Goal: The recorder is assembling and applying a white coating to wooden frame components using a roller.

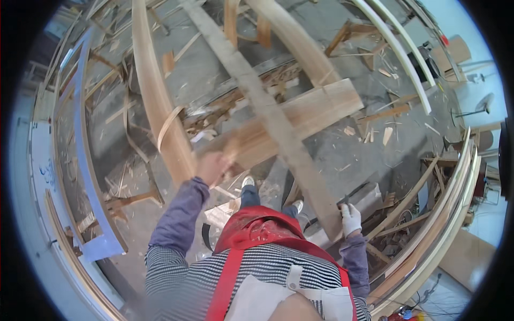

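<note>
Starting at left board point(152, 85), had left hand point(213, 167) at crosspiece point(324, 107) corner; couldn't read fingers for blur. Judged crosspiece laid, fixing unfinished. Apparently pinched grey plank point(278, 131), crossing over crosspiece, by near end in right hand point(351, 219).

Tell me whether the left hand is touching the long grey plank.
Apart: the head view shows a stretch of bare wooden crosspiece between the left hand and the long grey plank.
</note>
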Demonstrator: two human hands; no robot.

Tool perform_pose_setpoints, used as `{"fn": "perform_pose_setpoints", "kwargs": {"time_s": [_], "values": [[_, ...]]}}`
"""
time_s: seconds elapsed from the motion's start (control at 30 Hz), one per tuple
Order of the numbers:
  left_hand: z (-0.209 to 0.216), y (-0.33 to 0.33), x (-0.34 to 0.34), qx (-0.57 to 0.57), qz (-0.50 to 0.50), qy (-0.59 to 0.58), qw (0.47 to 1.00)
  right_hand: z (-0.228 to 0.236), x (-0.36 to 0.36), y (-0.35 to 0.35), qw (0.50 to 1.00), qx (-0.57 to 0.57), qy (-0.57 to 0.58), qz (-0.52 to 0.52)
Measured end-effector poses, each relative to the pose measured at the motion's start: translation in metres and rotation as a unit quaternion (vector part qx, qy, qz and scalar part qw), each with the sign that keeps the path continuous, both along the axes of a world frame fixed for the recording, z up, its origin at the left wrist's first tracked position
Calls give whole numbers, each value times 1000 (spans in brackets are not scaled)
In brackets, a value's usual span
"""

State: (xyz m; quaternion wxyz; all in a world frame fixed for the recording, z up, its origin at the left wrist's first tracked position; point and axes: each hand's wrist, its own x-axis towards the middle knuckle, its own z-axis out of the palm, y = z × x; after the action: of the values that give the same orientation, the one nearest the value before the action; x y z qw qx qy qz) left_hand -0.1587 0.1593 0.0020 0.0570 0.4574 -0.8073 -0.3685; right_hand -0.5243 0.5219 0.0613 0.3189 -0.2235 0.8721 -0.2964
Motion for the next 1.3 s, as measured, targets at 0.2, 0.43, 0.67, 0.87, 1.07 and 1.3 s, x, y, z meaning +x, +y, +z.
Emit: {"fn": "perform_pose_setpoints", "kwargs": {"time_s": [0.2,0.43,0.67,0.87,1.07,1.3], "values": [[27,176,-148,444,-54,171,878,17,-29,11,988,-79,-129,9],[60,315,-249,628,182,330,680,1,-68,31,966,-198,-142,89],[50,353,-213,609,321,411,597,-13,-61,58,869,-183,-452,81],[4,367,-124,485,407,402,661,-39,-97,117,873,-112,-474,15],[-53,380,-90,415,451,385,691,-55,-178,180,929,-16,-365,53],[-80,378,-93,424,483,381,664,-70,-228,125,931,-53,-359,-17]]}}
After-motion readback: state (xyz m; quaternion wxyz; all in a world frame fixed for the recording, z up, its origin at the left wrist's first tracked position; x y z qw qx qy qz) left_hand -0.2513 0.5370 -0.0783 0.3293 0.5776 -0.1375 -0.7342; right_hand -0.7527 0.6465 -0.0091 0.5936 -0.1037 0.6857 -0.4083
